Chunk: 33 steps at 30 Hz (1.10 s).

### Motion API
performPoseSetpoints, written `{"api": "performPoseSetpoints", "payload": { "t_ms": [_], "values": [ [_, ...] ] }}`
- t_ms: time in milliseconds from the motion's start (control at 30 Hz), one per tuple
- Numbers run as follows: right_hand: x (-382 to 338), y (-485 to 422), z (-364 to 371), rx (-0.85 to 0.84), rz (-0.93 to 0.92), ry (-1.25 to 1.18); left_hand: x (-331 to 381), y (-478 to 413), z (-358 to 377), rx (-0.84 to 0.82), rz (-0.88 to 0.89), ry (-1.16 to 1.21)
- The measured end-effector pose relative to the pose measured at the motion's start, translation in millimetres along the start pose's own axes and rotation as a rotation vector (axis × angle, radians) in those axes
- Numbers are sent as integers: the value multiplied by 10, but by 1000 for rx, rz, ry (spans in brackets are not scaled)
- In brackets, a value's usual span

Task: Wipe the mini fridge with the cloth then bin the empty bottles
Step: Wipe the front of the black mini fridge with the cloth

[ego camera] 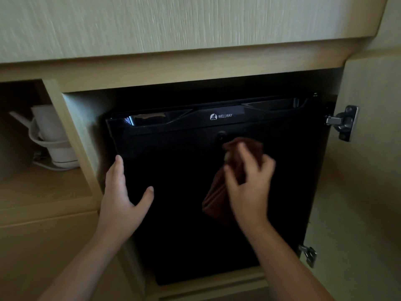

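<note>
While wiping glossy black mini fridge [178, 224], grips brown cloth [213, 200] in curled right hand [249, 187], braces flat left hand [121, 203] at door edge; lower door probably next.

I log a pale wood cabinet [195, 68] | its open bay carries the black mini fridge [184, 213], which fills it side to side | left shelf [43, 187] holds an upright white appliance [54, 131], possibly a kettle, cord [46, 165] beside its base

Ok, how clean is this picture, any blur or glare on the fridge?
Head view: the mini fridge door is nearly featureless black, glare only on its top trim; the right hand and cloth are motion-blurred; the left hand looks sharper.
</note>
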State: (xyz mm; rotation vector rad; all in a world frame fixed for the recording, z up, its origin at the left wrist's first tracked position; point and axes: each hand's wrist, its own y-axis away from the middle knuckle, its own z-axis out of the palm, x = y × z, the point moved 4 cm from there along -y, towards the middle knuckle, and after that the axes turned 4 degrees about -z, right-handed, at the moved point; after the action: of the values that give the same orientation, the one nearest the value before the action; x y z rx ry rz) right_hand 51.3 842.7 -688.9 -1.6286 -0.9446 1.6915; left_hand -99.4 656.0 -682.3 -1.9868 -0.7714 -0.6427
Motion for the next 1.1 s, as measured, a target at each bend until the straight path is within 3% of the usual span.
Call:
{"api": "performPoseSetpoints", "payload": {
  "t_ms": [100, 200, 267, 400, 533, 600, 700, 833, 900, 1033, 1100],
  "values": [
    [227, -365, -341, 159, 221, -17, 30, 3, 40, 22, 9, -38],
    [260, -481, -432, 185, 311, 1, 23, 5, 56, 27, -2, -48],
    [98, -398, -248, 144, 226, 34, 11, 4, 49, 26, -12, -62],
    [-269, -47, 243, -136, -76, 99, 72, -9, 64, 43, -36, -92],
    [-240, -30, 207, -197, -55, 13, 126, -18, 59, 59, -89, -73],
    [-79, -166, 4, -67, 34, -30, 147, -16, 57, 52, -99, -67],
    [298, -444, -424, 161, 336, -37, 173, -16, 62, 45, -95, -68],
    [506, -580, -700, 177, 468, 15, 175, -20, 69, 42, -115, -65],
    [398, -554, -582, 152, 442, 13, 169, -19, 59, 45, -119, -68],
    [-32, -334, -135, -39, 123, 50, 160, -48, 48, 58, -139, -66],
    [-124, -245, -36, -95, 79, 38, 172, -51, 56, 71, -149, -64]
  ]
}}
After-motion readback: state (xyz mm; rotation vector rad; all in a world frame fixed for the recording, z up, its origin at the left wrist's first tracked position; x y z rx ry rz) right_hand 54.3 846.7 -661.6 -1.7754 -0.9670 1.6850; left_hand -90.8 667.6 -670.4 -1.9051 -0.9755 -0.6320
